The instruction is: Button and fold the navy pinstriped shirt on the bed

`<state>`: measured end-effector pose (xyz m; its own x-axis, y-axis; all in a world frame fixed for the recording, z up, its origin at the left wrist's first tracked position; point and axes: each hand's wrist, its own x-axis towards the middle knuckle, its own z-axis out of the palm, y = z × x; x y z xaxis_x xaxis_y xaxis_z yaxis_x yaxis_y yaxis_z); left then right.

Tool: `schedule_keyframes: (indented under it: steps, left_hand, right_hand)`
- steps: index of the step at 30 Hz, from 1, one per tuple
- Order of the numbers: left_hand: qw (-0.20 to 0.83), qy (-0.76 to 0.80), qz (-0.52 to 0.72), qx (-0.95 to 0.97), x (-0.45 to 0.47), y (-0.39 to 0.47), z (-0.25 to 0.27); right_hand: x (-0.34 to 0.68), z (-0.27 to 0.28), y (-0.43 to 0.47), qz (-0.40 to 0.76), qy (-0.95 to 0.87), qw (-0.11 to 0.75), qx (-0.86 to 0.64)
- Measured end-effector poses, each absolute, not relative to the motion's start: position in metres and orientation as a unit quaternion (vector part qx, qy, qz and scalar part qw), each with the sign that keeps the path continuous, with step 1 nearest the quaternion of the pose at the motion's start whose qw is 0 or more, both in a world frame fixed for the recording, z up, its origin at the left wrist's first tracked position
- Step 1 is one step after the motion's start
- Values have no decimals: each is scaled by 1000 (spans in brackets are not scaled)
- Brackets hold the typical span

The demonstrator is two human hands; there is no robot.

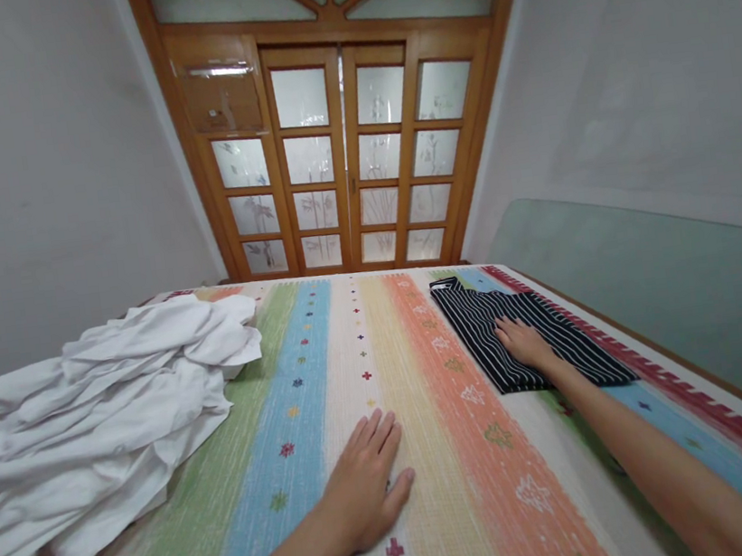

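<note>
A black garment with thin white stripes (541, 319) lies folded flat at the right side of the bed cover, its collar end toward the far edge. My right hand (523, 342) rests on top of it, fingers stretched out and holding nothing. In the lower middle, my left hand (370, 479) lies palm down on the striped bed cover (432, 489), its fingers extended and thumb apart. On the left side a rumpled heap of white cloth (127, 401) spreads out, away from both hands.
A pale green headboard or panel (658, 277) runs along the right side against the wall. Beyond the far edge stand wooden doors (345, 154) with frosted glass panes. A grey wall (43, 175) rises on the left.
</note>
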<state>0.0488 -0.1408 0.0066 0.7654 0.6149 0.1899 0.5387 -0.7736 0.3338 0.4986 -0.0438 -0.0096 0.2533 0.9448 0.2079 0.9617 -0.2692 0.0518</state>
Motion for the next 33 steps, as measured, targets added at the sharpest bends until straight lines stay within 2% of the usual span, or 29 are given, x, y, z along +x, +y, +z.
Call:
schedule_keyframes:
  steps: [5,13,33]
  left_hand:
    - [130,316,141,929,49,-140,6]
    - [125,313,152,929,48,-140,5]
    - [138,317,130,929,48,-141,10]
  right_hand:
    - [467,-6,-50,-29,-563,36,-825]
    - [435,-9,-39,-45,-595,43,-801]
    - [503,-9,-49,-41,-609,-4,-792]
